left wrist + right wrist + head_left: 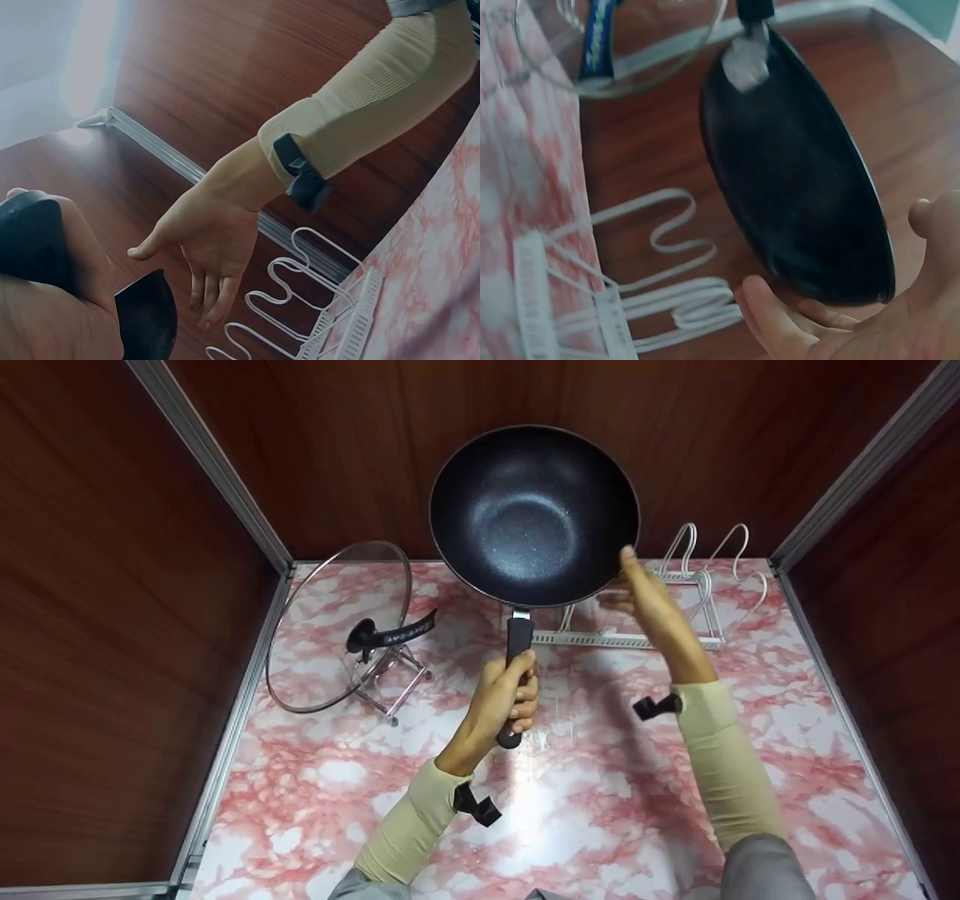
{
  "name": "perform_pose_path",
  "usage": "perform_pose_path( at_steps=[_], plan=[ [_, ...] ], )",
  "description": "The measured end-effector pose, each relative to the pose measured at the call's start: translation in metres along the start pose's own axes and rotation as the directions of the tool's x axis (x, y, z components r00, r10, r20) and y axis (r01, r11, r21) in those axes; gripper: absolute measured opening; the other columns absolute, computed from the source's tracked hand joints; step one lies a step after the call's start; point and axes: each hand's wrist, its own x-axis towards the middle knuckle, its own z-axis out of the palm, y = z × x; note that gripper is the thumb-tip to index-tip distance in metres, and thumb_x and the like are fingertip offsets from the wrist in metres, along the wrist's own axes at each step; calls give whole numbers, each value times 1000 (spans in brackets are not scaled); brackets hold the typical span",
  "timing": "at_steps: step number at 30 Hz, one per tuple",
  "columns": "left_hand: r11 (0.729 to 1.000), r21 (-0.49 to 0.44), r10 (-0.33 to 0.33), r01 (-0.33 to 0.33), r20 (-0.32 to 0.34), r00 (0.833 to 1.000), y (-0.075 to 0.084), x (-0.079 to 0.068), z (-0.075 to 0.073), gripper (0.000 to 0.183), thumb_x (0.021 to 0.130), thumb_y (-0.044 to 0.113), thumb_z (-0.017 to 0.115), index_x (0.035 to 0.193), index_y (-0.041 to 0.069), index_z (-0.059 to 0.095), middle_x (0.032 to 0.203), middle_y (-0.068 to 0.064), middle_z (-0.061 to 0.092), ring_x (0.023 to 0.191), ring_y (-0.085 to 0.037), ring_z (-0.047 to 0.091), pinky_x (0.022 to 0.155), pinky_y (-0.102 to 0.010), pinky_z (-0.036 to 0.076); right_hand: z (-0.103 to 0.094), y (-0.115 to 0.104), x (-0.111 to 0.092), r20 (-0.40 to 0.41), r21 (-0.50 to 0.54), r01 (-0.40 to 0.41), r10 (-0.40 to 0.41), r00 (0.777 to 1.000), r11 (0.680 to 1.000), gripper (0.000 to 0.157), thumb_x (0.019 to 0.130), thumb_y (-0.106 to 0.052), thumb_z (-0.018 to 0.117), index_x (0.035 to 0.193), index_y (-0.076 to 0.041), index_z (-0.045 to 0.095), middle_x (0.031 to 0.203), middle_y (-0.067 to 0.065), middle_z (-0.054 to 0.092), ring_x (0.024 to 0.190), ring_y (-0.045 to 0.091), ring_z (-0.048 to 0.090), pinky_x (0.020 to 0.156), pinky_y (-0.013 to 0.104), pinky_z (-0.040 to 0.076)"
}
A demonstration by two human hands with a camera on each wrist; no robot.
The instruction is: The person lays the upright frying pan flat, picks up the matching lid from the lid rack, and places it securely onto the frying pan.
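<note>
A black frying pan [525,517] is held up above the tabletop, its dark inside facing the head camera. My left hand [496,697] grips its black handle [519,637], fingers and thumb wrapped around it. By the pan's right rim is my right hand [649,600], fingers extended. The left wrist view shows this right hand [214,232] with thumb spread and palm bare. In the right wrist view its fingers lie close under the rim of the pan [795,180]; I cannot tell whether they touch it.
A white wire rack [622,640] with curved loops stands behind my right hand. At the left, a glass lid [322,705] with a black knob [362,636] leans upright on a small metal stand [409,690]. Brown panels [360,457] enclose the red-and-white marbled table [315,810].
</note>
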Motion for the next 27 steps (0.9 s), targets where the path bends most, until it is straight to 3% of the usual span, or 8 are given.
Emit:
perform_pose_path(
  at_steps=[3,5,8,12,16,23,27],
  plan=[
    [1000,8,-3,3,0,1000,1,-1,0,31,110,31,48,84,14,45,54,11,32,36,-2,32,33,-21,30,-10,-9,8,-54,-6,-26,25,998,1000,106,102,-74,39,167,5,8,166,32,34,141,45,56,133,53,18],
    [1000,15,-5,5,1,1000,1,-2,0,31,110,31,48,84,14,45,54,11,32,36,-2,31,33,-21,30,-14,-15,13,-85,-7,-32,32,996,999,108,102,-73,42,167,5,6,166,34,33,142,46,54,133,53,17],
    [1000,21,-5,6,-2,1000,1,-2,0,32,110,31,48,83,14,45,54,11,32,36,-2,31,32,-21,29,-20,-22,23,-124,-26,-14,11,992,1000,105,102,-71,45,164,8,13,158,34,40,128,36,64,130,50,29],
    [1000,23,-8,8,-2,1000,1,-3,1,32,110,31,48,83,14,44,54,11,31,36,-2,30,32,-22,29,-29,-30,33,-159,-65,32,-42,986,997,97,103,-66,50,158,10,25,134,20,53,101,14,68,110,32,52],
    [1000,22,-11,11,-4,1000,1,-4,2,31,109,32,49,84,14,45,54,10,32,37,-2,30,32,-22,30,-35,-36,41,-172,-77,73,-86,981,994,86,104,-59,55,151,8,31,123,9,53,99,8,64,89,19,57],
    [1000,25,-12,12,-8,1000,0,-5,2,30,108,31,49,85,14,45,55,10,33,36,-2,31,32,-22,30,-41,-43,51,-166,-192,31,-63,984,981,87,103,-63,53,155,3,32,126,5,55,113,13,62,100,25,53],
    [999,31,-21,21,-4,1000,-1,-5,2,30,108,32,49,85,14,45,55,10,33,37,-3,31,32,-22,30,-44,-45,57,-165,-210,32,-67,984,977,85,103,-62,53,154,4,34,124,3,52,113,13,57,107,31,50]
  ],
)
